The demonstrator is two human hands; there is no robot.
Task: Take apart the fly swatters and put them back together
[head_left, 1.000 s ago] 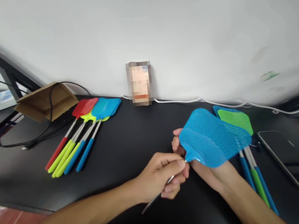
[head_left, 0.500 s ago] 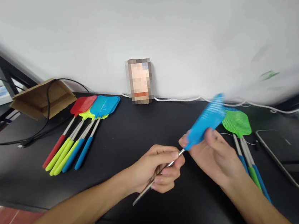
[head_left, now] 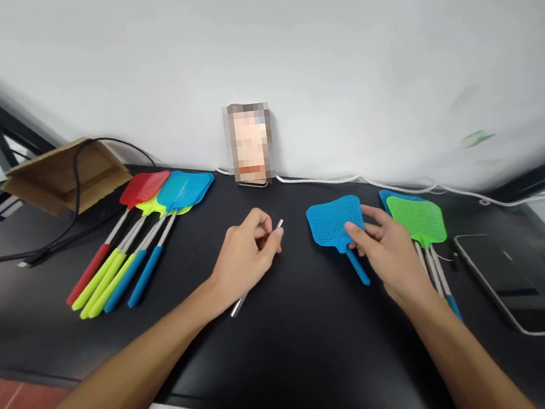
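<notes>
My left hand (head_left: 251,249) is closed round a thin metal rod (head_left: 238,304), whose two ends stick out past the fingers, low over the black table. To the right, a blue fly swatter head (head_left: 334,218) with a short blue stem is pinched at its right edge by my right hand (head_left: 382,241), the thumb on top. Rod and head are apart. Close beyond my right hand lie a green fly swatter (head_left: 418,217) and blue ones partly under it. On the left rests a row of fly swatters with red (head_left: 145,187), yellow and blue (head_left: 185,189) heads.
A smartphone (head_left: 512,282) lies at the right. Against the white wall stands a blurred-out phone-like object (head_left: 249,143). An open cardboard box (head_left: 67,175) with a black cable (head_left: 77,181) is at the back left. A white cord (head_left: 319,181) runs along the wall.
The rod and the blue swatter head, joined or touching before, are now separate. My left hand has moved up and left with the rod; my right hand has lowered the head toward the table.
</notes>
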